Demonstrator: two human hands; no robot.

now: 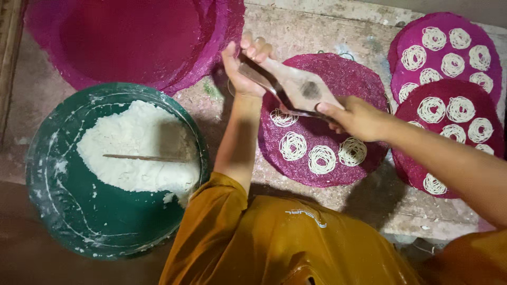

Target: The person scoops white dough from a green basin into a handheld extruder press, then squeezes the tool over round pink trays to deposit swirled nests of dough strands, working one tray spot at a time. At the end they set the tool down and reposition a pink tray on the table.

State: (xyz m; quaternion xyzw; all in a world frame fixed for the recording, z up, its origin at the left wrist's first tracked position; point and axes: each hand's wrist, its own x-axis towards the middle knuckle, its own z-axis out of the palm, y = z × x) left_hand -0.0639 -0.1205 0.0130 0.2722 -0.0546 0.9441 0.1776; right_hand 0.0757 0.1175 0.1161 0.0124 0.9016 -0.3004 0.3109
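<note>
Nearest, mustard-yellow shirt (274,243). Beside it, green basin (63,211) of white dough (132,148), close for refilling. Ahead on stone worktop (317,26), magenta woven mat (348,79) with four noodle coils (321,159), plus filled mats (449,58) at right. Above mat, metal noodle press (293,87), gripped at both ends: left hand (244,68) curled shut round far handle, right hand (356,117) closed on near handle.

Mustard-yellow short-sleeve shirt (274,237) w/ small white mark on front; forearms and hands bare.
</note>
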